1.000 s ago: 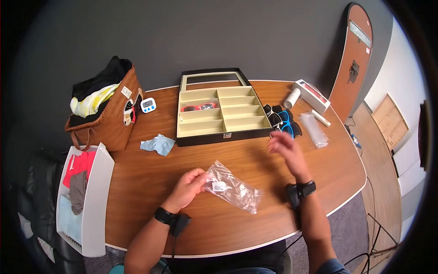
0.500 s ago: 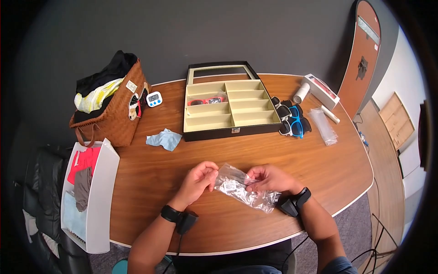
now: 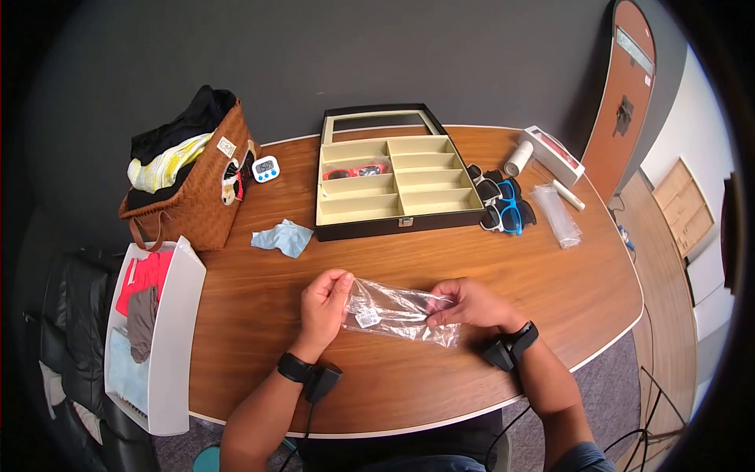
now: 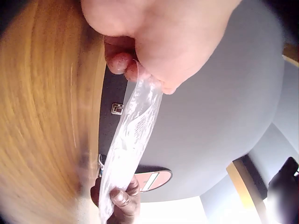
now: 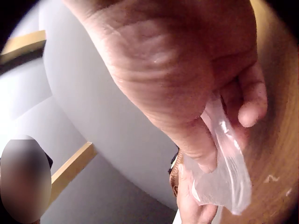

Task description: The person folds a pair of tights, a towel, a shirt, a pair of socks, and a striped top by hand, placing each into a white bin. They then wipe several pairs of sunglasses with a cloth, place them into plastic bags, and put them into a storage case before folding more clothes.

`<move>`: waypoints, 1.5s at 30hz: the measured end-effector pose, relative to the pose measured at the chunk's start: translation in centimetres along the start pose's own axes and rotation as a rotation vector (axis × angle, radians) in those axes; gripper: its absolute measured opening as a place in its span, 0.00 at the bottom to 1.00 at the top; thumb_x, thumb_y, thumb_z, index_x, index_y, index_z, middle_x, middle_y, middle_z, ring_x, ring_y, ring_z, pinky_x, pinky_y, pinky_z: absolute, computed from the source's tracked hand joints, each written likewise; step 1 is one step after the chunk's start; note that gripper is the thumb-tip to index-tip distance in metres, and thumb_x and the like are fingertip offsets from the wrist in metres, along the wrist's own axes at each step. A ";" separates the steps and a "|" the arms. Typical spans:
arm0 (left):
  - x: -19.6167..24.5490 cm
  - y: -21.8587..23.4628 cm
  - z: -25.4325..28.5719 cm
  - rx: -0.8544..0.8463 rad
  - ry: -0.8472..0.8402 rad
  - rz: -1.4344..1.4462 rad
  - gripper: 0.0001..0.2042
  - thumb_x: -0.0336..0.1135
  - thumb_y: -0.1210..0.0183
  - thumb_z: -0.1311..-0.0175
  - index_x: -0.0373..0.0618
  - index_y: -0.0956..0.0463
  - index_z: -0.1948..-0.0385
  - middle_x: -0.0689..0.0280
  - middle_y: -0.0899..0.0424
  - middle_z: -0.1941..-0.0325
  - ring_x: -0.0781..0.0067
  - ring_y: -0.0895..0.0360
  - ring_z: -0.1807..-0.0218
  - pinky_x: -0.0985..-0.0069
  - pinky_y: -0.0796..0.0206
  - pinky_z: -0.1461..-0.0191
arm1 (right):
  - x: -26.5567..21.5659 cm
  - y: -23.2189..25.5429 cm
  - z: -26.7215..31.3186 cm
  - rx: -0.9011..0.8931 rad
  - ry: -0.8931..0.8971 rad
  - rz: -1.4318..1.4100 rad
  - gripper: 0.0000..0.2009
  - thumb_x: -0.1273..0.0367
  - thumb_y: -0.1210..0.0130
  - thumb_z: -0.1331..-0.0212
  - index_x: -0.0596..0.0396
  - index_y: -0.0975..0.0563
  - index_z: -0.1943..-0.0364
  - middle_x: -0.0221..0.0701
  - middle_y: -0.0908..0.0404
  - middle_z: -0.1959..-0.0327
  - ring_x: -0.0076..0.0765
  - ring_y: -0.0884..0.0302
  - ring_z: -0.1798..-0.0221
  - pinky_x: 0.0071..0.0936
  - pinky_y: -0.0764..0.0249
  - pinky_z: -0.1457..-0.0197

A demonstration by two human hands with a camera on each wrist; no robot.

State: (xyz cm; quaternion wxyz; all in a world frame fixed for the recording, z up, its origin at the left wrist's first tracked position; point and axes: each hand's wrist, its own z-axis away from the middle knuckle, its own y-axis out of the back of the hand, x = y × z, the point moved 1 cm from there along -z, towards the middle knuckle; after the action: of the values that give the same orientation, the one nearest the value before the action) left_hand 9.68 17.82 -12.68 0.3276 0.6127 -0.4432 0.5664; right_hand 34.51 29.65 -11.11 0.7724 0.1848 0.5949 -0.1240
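Note:
A clear plastic bag (image 3: 401, 315) with a small white label (image 3: 367, 317) stretches between both hands over the front of the table. My left hand (image 3: 324, 311) pinches one end between thumb and fingers. At the other end, my right hand (image 3: 470, 305) grips the film with thumb and fingertips. In the left wrist view the bag (image 4: 133, 126) runs down from the left fingers toward the right hand. Beyond the hands lies an open black display case (image 3: 350, 233) with cream compartments. One compartment holds red-framed sunglasses (image 3: 340, 175) in clear wrapping.
Right of the case are a pile of sunglasses (image 3: 511, 214), flat clear bags (image 3: 557, 216), a white cylinder (image 3: 519, 159) and a white box (image 3: 570, 167). Leftward are a blue cloth (image 3: 285, 238), a timer (image 3: 266, 169), a brown basket (image 3: 193, 200) of cloths and a white bin (image 3: 173, 338).
My right hand has come from near the sunglasses pile down to the bag and grips its right end. The bag has swung from slanting to more level and stretched out. The left hand keeps hold.

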 end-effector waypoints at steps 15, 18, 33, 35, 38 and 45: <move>0.0 0.3 -0.3 0.047 0.060 0.063 0.10 0.39 0.47 0.27 0.42 0.26 0.66 0.77 0.34 0.85 0.90 0.40 0.88 0.86 0.50 0.86 | -2.1 -0.1 0.7 0.208 0.211 -0.291 0.28 0.78 0.36 0.44 0.51 0.31 0.38 0.23 0.21 0.62 0.17 0.25 0.57 0.17 0.26 0.55; 0.1 0.4 -0.4 0.078 0.060 0.072 0.10 0.38 0.47 0.27 0.42 0.27 0.66 0.77 0.35 0.87 0.90 0.41 0.88 0.86 0.51 0.86 | -2.2 -0.5 0.8 0.230 0.218 -0.273 0.26 0.78 0.39 0.41 0.51 0.31 0.37 0.24 0.20 0.60 0.19 0.24 0.57 0.18 0.25 0.54; -0.6 0.3 -0.8 -0.070 0.090 0.018 0.13 0.41 0.55 0.23 0.41 0.27 0.63 0.73 0.32 0.86 0.87 0.38 0.86 0.85 0.47 0.82 | -2.2 19.4 10.9 1.126 0.399 -0.050 0.11 0.71 0.43 0.36 0.61 0.22 0.52 0.27 0.20 0.64 0.20 0.23 0.66 0.20 0.24 0.61; -0.8 0.3 -0.8 -0.083 0.095 0.014 0.13 0.41 0.56 0.23 0.42 0.28 0.63 0.73 0.32 0.85 0.86 0.38 0.85 0.85 0.47 0.82 | 1.6 23.4 13.0 1.200 0.266 -0.056 0.11 0.69 0.43 0.36 0.60 0.23 0.53 0.27 0.20 0.64 0.21 0.23 0.66 0.20 0.23 0.60; -0.9 0.5 -0.9 -0.092 0.100 0.014 0.14 0.41 0.56 0.23 0.42 0.27 0.64 0.73 0.31 0.85 0.86 0.38 0.85 0.85 0.46 0.82 | 5.7 25.0 14.8 1.215 0.157 -0.103 0.12 0.67 0.43 0.35 0.59 0.23 0.53 0.26 0.22 0.69 0.20 0.25 0.71 0.19 0.25 0.67; -0.8 0.4 -0.7 -0.098 0.122 0.033 0.15 0.42 0.55 0.24 0.41 0.27 0.65 0.73 0.31 0.85 0.87 0.37 0.84 0.85 0.45 0.81 | 3.5 23.3 17.7 1.197 -0.237 0.287 0.18 0.57 0.44 0.35 0.58 0.22 0.52 0.24 0.30 0.78 0.19 0.34 0.82 0.19 0.38 0.84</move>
State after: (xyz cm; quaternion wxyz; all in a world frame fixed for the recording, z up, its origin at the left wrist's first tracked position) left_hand 9.02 18.45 -13.43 0.3740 0.5529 -0.4596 0.5858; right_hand 60.48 43.03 -7.32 0.6047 0.6485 0.3019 -0.3503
